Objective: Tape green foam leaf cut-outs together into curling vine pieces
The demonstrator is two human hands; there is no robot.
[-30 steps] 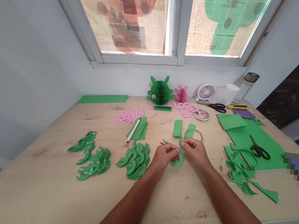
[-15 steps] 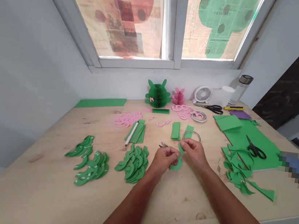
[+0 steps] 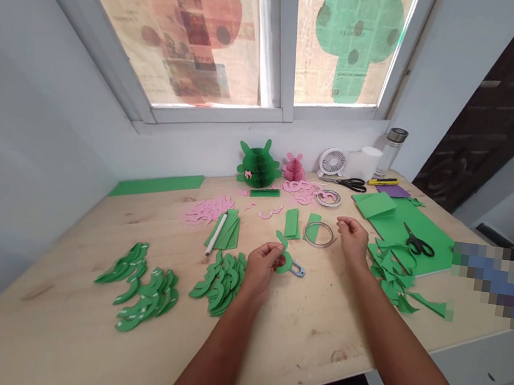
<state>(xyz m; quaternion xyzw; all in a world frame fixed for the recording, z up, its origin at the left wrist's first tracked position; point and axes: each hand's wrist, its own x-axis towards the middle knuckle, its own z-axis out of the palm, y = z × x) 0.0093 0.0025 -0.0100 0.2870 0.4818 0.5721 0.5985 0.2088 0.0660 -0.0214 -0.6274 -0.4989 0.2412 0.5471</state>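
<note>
green cutout (image 3: 285, 263) juts from pinching left fingers (image 3: 273, 250), the grip of right fingers (image 3: 349, 227) unclear.

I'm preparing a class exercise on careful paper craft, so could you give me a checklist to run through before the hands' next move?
1. Curvy green paper cutout held by the left hand: ok.
2. Right hand free: cannot tell; anything at its fingertips is too small to make out.
3. Thin grey ring-shaped roll close to the right hand: ok, on the table.
4. Light-blue-handled tool shut: cannot tell, partly hidden.
5. Black-handled scissors clear of paper: not ok, lying on a large green sheet.
6. Plain green curved cutouts apart from the white-marked green ones: ok, separate piles.
</note>
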